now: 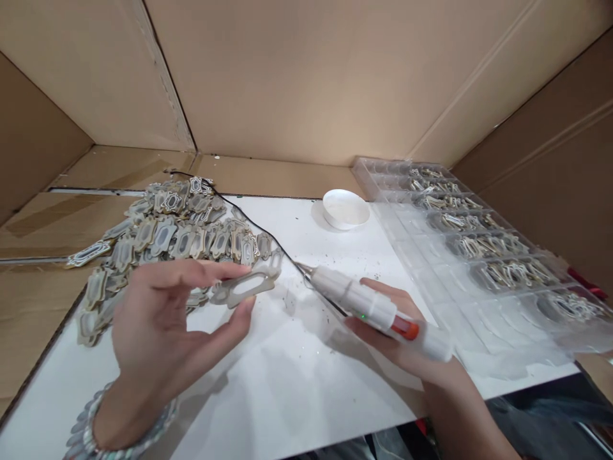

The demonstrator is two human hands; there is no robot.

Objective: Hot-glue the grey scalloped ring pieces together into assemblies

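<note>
At the right of the white worktop lay a wide, clear plastic tray, divided into rows of curved compartments. The compartments along its right part contained many small, thin metal pieces, pale and brassy in colour. A round white bowl stood just beside the tray, near its far end; what was inside it, I could not tell.

The left hand pinched a flat grey frame with a long oval opening between the thumb and the fingers, above the worktop. The long axis of this frame rose gently from left to right, with its right end directed to the tool. The right hand was wrapped around this tool, a white pen-shaped one with an orange part. It lay slantwise, its thin tip pointing forward and left, near the frame; whether they touched was not clear. A black cable ran behind the tool toward a heap of similar flat frames at the left.
</note>
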